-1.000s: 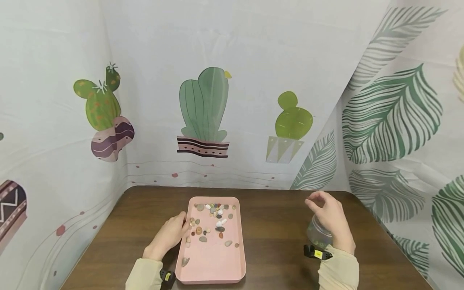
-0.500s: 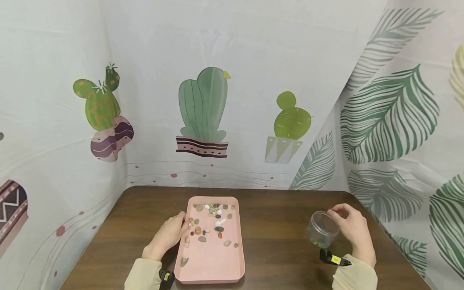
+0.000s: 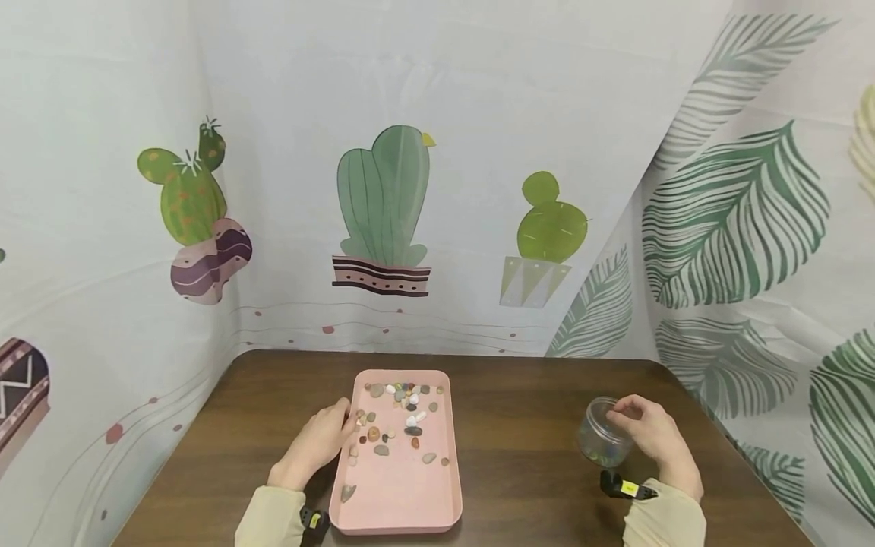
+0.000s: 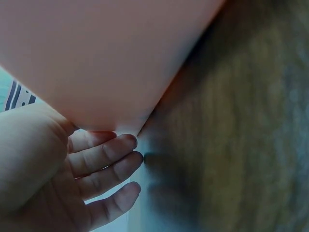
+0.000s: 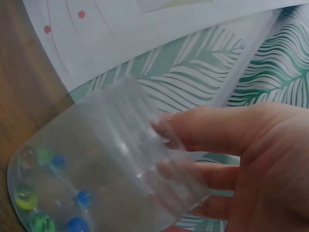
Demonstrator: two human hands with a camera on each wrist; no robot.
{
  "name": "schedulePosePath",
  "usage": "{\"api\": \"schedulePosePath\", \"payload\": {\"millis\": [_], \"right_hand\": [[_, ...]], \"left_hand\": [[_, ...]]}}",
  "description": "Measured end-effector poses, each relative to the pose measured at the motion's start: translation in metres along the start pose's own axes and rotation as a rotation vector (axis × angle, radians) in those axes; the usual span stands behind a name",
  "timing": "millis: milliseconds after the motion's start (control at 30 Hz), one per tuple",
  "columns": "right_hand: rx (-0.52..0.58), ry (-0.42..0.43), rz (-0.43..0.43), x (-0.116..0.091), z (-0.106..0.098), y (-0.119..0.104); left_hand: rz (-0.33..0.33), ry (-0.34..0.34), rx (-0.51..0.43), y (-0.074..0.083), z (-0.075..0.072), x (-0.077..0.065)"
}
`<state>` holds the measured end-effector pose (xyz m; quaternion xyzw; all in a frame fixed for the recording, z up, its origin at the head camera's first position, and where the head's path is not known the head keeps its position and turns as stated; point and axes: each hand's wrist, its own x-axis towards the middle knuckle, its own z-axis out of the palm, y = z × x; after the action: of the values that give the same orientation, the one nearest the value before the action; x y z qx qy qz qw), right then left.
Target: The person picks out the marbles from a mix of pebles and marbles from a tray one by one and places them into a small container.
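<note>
A pink tray (image 3: 399, 497) holds scattered pebbles, with several small coloured pieces near its far end. My left hand (image 3: 314, 444) rests against the tray's left side; in the left wrist view its fingers (image 4: 108, 174) are loose beside the outer wall. To the right stands a clear jar (image 3: 601, 444), with blue, green and yellow marbles (image 5: 41, 222) lying at its bottom. My right hand (image 3: 652, 433) is at the jar's mouth from the right, fingertips bent down over the opening. Behind the blurred rim in the right wrist view, whether these fingers pinch anything cannot be seen.
Tray and jar stand on a dark brown wooden table (image 3: 519, 425), with bare wood between them. A white cloth (image 3: 472, 228) printed with cacti and leaves hangs close behind the table and along its sides.
My right hand moved from above the jar to its right side, then came back left and slightly lower over the mouth. The left hand and tray have stayed put.
</note>
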<state>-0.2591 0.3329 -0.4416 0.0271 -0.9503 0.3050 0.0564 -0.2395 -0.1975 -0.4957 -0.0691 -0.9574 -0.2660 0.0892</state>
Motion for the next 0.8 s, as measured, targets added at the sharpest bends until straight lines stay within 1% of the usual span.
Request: {"api": "schedulePosePath", "payload": {"millis": [200,400,567,800], "right_hand": [[-0.005,-0.013,0.028,0.003,0.008,0.005],[0.018,-0.038,0.059,0.007,0.015,0.004],[0.002,-0.043,0.063,0.007,0.017,0.001],[-0.008,-0.047,0.066,0.007,0.017,0.002]], "left_hand": [[-0.002,-0.005,0.005,0.000,-0.001,0.001],[-0.001,0.002,0.007,0.000,-0.001,0.001],[-0.014,-0.008,0.001,-0.001,0.000,0.001],[-0.015,-0.006,-0.006,-0.001,0.002,0.001]]}}
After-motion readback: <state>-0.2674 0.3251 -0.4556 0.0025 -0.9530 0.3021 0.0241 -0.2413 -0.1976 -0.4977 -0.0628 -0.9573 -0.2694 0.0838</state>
